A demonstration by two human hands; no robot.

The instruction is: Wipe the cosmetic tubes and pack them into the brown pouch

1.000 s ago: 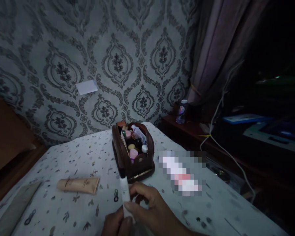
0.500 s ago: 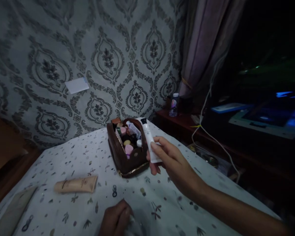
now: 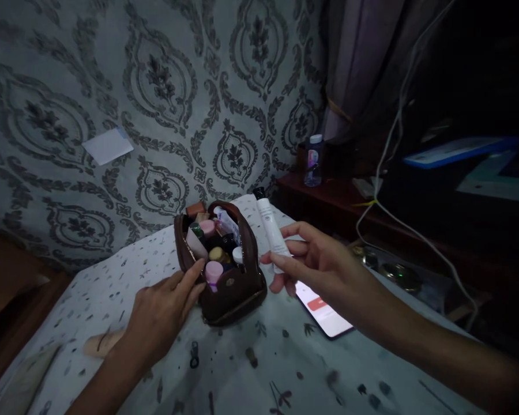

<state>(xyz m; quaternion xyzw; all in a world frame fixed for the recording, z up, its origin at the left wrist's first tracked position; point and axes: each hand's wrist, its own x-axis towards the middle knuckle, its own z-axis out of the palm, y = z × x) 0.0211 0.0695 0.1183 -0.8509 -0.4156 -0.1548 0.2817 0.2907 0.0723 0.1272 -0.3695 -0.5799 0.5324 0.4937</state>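
Note:
My right hand (image 3: 318, 259) pinches a white squeeze tube (image 3: 270, 227) with a black cap near its lower end, cap pointing up. The tube is just right of a brown toiletry bag (image 3: 237, 297) that stands unzipped on the bed. My left hand (image 3: 166, 305) grips the bag's left front rim, with the fingertips at the opening. Inside the bag are a pink-lidded jar (image 3: 213, 272), a yellowish-lidded jar (image 3: 217, 255), a white-and-purple tube (image 3: 227, 223) and several other small containers. A beige tube (image 3: 98, 344) lies on the sheet, partly covered by my left forearm.
A lit phone (image 3: 324, 314) lies under my right hand. Another flat pale tube (image 3: 32, 374) rests at the lower left. A clear bottle (image 3: 313, 161) stands on the dark red ledge (image 3: 292, 184). A white cable (image 3: 432, 268) hangs at the right.
My left hand has risen from the lower middle to the bag's left rim. The white tube remains in my right hand. The view has shifted, and the phone now shows beneath the right hand.

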